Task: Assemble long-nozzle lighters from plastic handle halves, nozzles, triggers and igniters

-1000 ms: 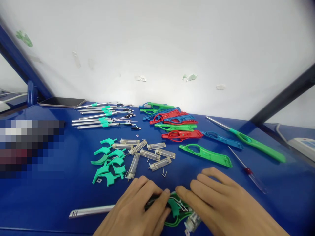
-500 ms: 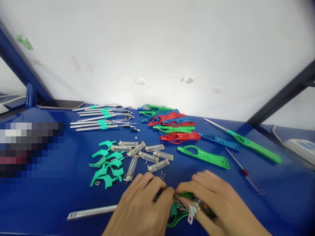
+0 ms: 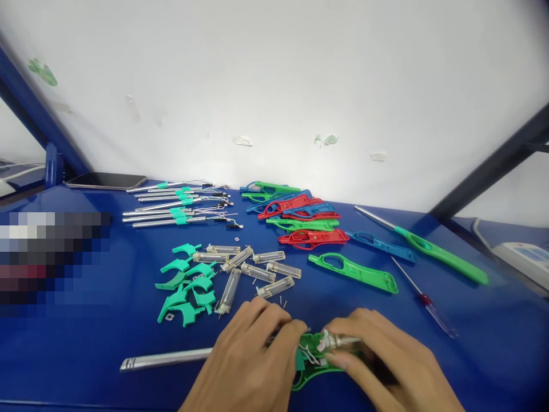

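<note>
My left hand [image 3: 253, 360] is closed over the front part of a green lighter half-shell [image 3: 309, 379], pressing it near the table. From under this hand a silver metal tube [image 3: 167, 359] sticks out to the left. White wires [image 3: 309, 353] and a teal trigger piece [image 3: 299, 361] show inside the shell, partly covered by the fingers. My right hand [image 3: 390, 355] pinches a clear fuel tank [image 3: 343, 341] between thumb and fingers, with its valve end pointing left above the shell. A small whitish piece [image 3: 323, 342] sits at that valve end.
Beyond my hands lie several clear fuel tanks [image 3: 261, 272], teal triggers [image 3: 187, 315], tiny screws [image 3: 283, 302] and wired metal tubes [image 3: 180, 212]. Coloured half-shells [image 3: 315, 237], a green half-shell [image 3: 355, 274], a finished-looking lighter [image 3: 446, 257] and a screwdriver [image 3: 433, 312] lie rightward. A phone [image 3: 107, 181] is at back left.
My right hand has turned and shifted, so the fuel tank now lies more level above the shell, with more of the shell's inside showing. My left hand stays nearly in place.
</note>
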`<state>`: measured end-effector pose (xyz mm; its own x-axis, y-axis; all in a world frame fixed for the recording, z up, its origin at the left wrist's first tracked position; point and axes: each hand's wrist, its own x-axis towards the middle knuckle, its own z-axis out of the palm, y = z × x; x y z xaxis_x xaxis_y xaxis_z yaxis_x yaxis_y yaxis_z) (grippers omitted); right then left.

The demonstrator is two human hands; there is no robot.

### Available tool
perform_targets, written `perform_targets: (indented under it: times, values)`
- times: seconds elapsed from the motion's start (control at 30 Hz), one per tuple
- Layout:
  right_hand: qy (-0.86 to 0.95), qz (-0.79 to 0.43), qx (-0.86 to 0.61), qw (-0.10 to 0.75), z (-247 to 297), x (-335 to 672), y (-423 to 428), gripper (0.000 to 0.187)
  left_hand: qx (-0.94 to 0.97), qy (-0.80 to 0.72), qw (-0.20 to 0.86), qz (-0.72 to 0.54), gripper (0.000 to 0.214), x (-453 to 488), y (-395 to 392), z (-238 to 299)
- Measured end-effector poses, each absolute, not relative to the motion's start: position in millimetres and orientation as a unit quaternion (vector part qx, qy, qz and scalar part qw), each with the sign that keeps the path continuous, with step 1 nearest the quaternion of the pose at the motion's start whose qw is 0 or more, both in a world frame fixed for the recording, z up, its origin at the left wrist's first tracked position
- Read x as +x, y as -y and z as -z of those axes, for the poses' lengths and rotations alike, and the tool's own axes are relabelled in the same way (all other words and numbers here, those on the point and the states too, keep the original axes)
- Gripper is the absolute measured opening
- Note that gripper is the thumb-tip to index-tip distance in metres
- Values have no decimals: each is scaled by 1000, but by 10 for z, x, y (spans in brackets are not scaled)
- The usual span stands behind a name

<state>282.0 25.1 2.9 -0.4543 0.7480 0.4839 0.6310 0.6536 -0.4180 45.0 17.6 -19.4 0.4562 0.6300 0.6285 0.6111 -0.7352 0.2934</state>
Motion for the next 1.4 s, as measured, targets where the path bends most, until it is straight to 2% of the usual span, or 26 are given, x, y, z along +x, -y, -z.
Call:
perform_targets:
  times: [0.1, 0.23, 0.7, 1.4]
  values:
    - [844, -99, -406, 336, -18, 2850, -232, 13, 856, -357, 16, -373, 23, 473, -175, 168]
    - [838, -75, -402, 362, -10, 2834, -242, 18, 862, -351, 12, -366, 24, 498, -200, 141]
    - [845, -65, -394, 356, -42, 2797, -273, 28, 876, -340, 2, -341, 27, 462, -197, 158]
    - [859, -59, -385, 333, 2, 2825, -227, 24, 869, -352, 44, -345, 33, 440, -171, 151]
